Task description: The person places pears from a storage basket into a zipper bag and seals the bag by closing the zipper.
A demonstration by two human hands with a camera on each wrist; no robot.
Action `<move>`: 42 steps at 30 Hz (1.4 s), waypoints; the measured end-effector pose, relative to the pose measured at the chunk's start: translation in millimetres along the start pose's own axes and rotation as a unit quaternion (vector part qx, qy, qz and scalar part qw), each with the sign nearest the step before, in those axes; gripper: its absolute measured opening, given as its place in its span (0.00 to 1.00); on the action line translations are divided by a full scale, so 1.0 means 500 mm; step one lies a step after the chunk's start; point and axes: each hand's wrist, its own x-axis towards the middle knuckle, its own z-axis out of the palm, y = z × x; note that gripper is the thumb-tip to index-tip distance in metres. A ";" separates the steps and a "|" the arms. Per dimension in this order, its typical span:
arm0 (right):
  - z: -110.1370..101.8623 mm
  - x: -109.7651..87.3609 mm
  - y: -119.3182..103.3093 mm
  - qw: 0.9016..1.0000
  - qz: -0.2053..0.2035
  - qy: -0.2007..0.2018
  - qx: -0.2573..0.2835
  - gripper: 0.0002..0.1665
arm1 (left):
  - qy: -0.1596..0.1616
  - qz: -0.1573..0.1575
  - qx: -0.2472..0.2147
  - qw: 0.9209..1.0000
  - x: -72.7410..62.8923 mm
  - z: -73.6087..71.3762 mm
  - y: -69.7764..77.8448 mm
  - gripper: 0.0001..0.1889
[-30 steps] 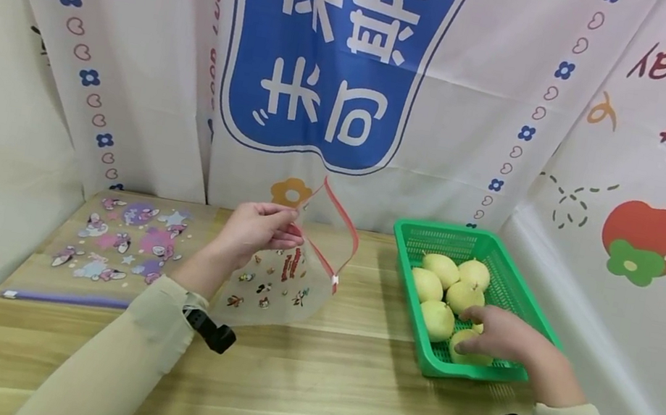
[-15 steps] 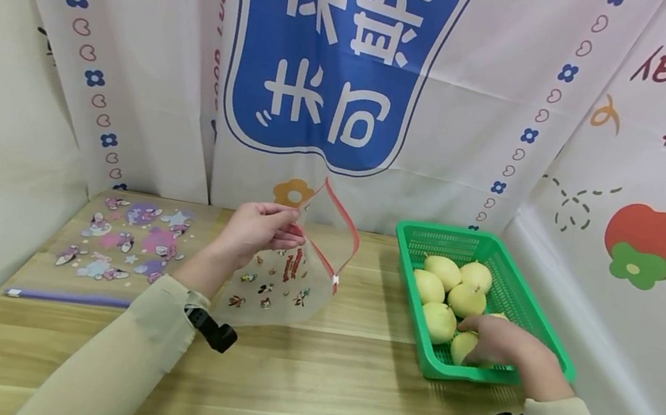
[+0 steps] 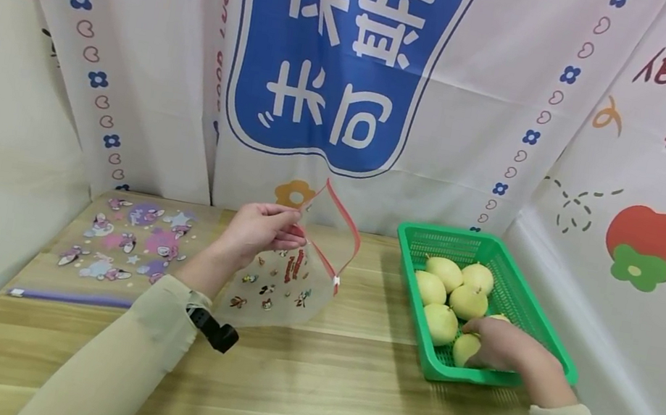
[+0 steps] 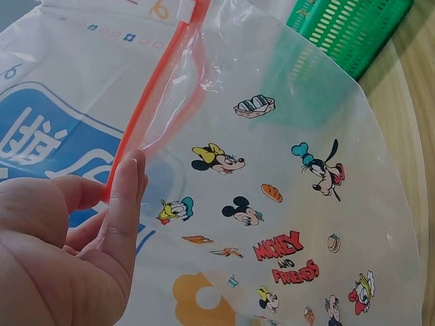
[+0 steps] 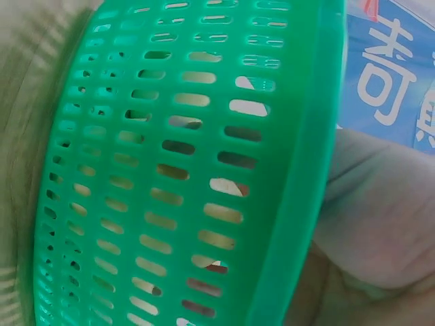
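Observation:
My left hand [image 3: 263, 231] pinches the red zip edge of a clear zip bag [image 3: 272, 293] printed with cartoon characters. The bag's mouth gapes toward the right, and a white slider [image 3: 337, 281] sits at its lower corner. In the left wrist view, thumb and fingers of the left hand [image 4: 75, 238] grip the red strip. My right hand [image 3: 504, 348] reaches into a green basket [image 3: 424, 351], its fingers around a pale yellow pear [image 3: 465, 348] near the front. Basket wall [image 5: 170, 170] hides most of that hand in the right wrist view.
Several more pears [image 3: 468, 301] lie in the basket, behind and left of the right hand. A second zip bag [image 3: 125, 242] with purple prints and a purple zip strip [image 3: 73, 298] lies flat on the wooden table [image 3: 299, 407] at left. Printed cloth [image 3: 468, 149] stands behind.
My right hand has moved a little deeper into the basket and its fingers have closed round the front pear. The left hand keeps its pinch on the bag. The head view has shifted slightly.

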 end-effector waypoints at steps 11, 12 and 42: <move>-0.015 -0.029 0.016 0.997 -0.007 0.062 0.045 0.42 | 0.003 -0.005 0.001 1.000 -0.001 -0.004 -0.001 0.21; -0.017 -0.030 0.017 0.996 -0.008 0.072 0.048 0.43 | 0.003 -0.005 0.001 1.000 -0.002 -0.004 -0.002 0.21; -0.073 -0.009 -0.028 0.917 0.032 0.257 0.305 0.55 | 0.001 0.001 -0.004 1.000 -0.003 -0.019 -0.008 0.22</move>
